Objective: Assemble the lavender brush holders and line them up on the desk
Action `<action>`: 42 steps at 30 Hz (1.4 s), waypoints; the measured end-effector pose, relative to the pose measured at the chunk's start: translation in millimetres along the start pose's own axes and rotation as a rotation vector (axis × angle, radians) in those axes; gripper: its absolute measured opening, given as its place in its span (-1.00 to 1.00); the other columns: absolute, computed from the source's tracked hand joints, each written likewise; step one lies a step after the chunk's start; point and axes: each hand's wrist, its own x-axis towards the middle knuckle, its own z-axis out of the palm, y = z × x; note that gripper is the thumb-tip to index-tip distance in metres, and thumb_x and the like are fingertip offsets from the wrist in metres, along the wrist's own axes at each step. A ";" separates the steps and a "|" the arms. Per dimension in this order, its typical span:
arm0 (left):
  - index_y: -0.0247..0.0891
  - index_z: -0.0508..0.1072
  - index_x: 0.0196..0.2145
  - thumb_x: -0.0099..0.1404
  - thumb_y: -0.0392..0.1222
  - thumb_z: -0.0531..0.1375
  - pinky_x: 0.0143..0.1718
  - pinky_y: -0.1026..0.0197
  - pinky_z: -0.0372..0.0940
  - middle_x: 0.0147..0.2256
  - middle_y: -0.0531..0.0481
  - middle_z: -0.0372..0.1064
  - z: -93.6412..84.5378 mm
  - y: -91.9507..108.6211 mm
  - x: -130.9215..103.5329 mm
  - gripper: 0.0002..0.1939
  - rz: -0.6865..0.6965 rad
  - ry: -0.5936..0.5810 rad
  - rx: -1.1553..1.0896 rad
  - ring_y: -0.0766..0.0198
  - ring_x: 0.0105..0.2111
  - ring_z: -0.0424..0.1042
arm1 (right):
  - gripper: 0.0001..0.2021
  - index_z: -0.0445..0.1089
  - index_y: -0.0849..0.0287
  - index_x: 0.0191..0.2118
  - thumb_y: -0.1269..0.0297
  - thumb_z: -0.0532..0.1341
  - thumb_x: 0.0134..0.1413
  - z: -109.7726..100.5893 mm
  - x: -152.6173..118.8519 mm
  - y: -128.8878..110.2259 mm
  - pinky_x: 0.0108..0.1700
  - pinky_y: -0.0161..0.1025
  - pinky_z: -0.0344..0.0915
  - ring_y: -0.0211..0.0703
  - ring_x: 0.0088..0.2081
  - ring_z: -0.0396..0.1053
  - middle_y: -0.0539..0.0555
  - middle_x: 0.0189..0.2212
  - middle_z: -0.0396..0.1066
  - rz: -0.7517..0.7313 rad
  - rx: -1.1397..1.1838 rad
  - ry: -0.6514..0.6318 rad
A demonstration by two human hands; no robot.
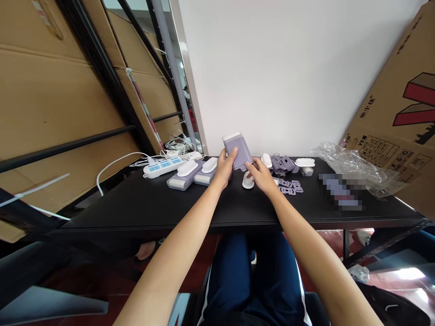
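A purple ribbed box-shaped device (238, 151) with a white end is held up, tilted, above the black table. My left hand (225, 167) grips its left side, with the thumb across the ribbed face. At the lower right corner, my right hand (261, 175) pinches the edge with its fingertips. Just below the right fingers a round white piece (248, 180) sits on the table. Left of my hands lie two similar purple devices, each with a white oval part (187, 168) on top. Flat purple cut-out pieces (291, 187) are to the right.
On the black table (146, 203), a white power strip (165, 166) with cables stands at the left. Purple parts (284, 165) and another white-topped piece (305, 163) lie at the back right. Clear plastic wrap (363, 167) rests against a large cardboard box (397, 117). A white wall rises behind.
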 end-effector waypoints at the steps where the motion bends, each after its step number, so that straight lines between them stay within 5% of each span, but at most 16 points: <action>1: -0.14 0.47 0.02 0.17 0.12 0.42 -0.17 0.22 0.41 -0.09 -0.06 0.52 0.5 -0.5 -1.3 -0.47 -0.003 -0.007 0.016 0.20 -0.16 0.53 | -0.50 0.36 0.10 0.15 -0.10 0.20 0.24 0.1 0.3 1.3 -0.20 -0.18 0.41 -0.18 -0.35 0.47 0.05 -0.14 0.54 -0.023 -0.045 0.037; 6: 0.03 0.31 0.19 0.29 0.24 0.27 -0.15 0.08 0.48 0.01 -0.07 0.46 -0.4 -1.9 -1.6 -0.41 -0.165 -0.088 -0.014 0.11 -0.07 0.53 | -0.46 0.33 0.10 0.28 0.14 0.26 0.21 -4.9 1.8 5.4 0.07 -0.06 0.35 -0.06 -0.10 0.44 0.16 0.09 0.45 -0.251 -0.264 0.049; 11: -0.17 0.41 0.02 0.34 0.12 0.20 -0.23 0.09 0.50 -0.26 -0.04 0.45 -5.4 -2.5 7.8 -0.59 -0.323 0.091 -0.150 0.18 -0.29 0.54 | -0.55 0.38 0.09 0.25 0.32 0.18 0.26 -4.7 -4.1 1.0 0.18 -0.03 0.25 0.01 0.08 0.38 0.15 0.10 0.46 -0.345 -0.481 -0.121; 16: -0.24 0.44 -0.07 0.39 0.19 0.11 -0.20 0.04 0.50 -0.27 -0.07 0.49 -9.8 3.5 11.5 -0.56 -0.271 0.202 -0.255 0.16 -0.29 0.55 | -0.69 0.51 0.18 0.01 0.20 0.09 0.38 3.5 -14.9 -0.5 0.06 0.08 0.20 0.20 0.01 0.37 0.29 -0.09 0.48 -0.170 -1.000 -0.026; 22: -0.19 0.46 -0.07 0.41 0.12 0.09 -0.22 0.10 0.49 -0.22 -0.06 0.52 -9.8 8.9 9.0 -0.63 -0.233 0.185 -0.291 0.21 -0.28 0.52 | -0.56 0.44 0.19 0.04 -0.07 0.20 0.28 18.6 -23.7 -2.8 0.00 0.06 0.21 0.22 -0.04 0.36 0.30 -0.02 0.39 -0.235 -1.165 -0.119; 27: -0.21 0.47 -0.09 0.36 0.16 0.15 -0.35 0.20 0.47 -0.30 -0.05 0.51 -9.1 6.0 8.4 -0.60 -0.256 0.166 -0.216 0.21 -0.34 0.52 | -0.74 0.36 0.15 0.03 0.24 0.19 0.25 20.5 -23.1 -2.3 -0.06 -0.04 0.26 0.10 -0.08 0.38 0.26 0.08 0.32 -0.218 -1.072 -0.248; 31: -0.19 0.46 -0.10 0.33 0.15 0.20 -0.36 0.25 0.45 -0.32 -0.02 0.49 -10.5 2.8 9.4 -0.62 -0.209 0.183 -0.159 0.22 -0.33 0.54 | -0.71 0.35 0.14 -0.06 0.52 0.11 0.11 15.6 -18.4 0.8 -0.06 -0.11 0.30 0.03 -0.10 0.39 0.20 -0.04 0.37 -0.210 -0.920 -0.250; 36: -0.10 0.44 -0.01 0.30 0.14 0.24 -0.36 0.25 0.44 -0.27 -0.01 0.47 -10.1 1.0 7.8 -0.60 -0.132 0.125 -0.062 0.21 -0.30 0.53 | -0.65 0.32 0.11 0.07 0.39 0.11 0.17 7.9 -8.7 3.0 0.02 -0.01 0.37 0.07 -0.05 0.44 0.19 -0.02 0.46 -0.098 -0.518 0.064; 42: 0.05 0.39 0.17 0.22 0.12 0.35 -0.34 0.16 0.46 -0.04 -0.09 0.50 0.8 1.2 -8.2 -0.42 -0.238 -0.253 0.071 0.12 -0.22 0.53 | -0.46 0.30 0.20 0.28 0.08 0.13 0.27 -3.0 2.0 8.1 0.35 0.15 0.16 0.18 0.31 0.27 0.30 0.27 0.35 -0.043 -0.210 0.386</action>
